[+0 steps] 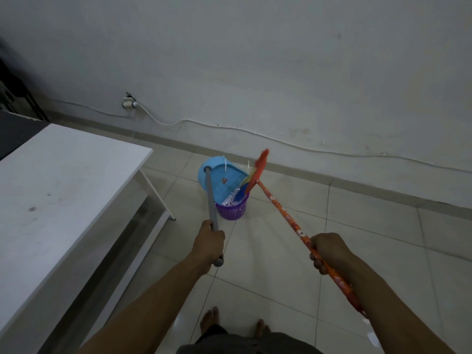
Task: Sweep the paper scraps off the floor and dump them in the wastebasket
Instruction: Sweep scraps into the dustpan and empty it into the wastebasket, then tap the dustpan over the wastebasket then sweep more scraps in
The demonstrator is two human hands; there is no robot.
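A white table (63, 180) is seen at the left, its top marked by a few dark smudges. A white leg (156, 194) is set slanting under its far corner. Something dark (18, 129) is placed behind it, too dim to be made out. A socket (129, 103) is fitted low on the wall (255, 60), and a white cable (281, 142) is run from it rightward.

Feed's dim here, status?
Left hand grips dustpan, right hand grips broom. Dustpan tipped over wastebasket, paper scraps inside. Nothing in the way.
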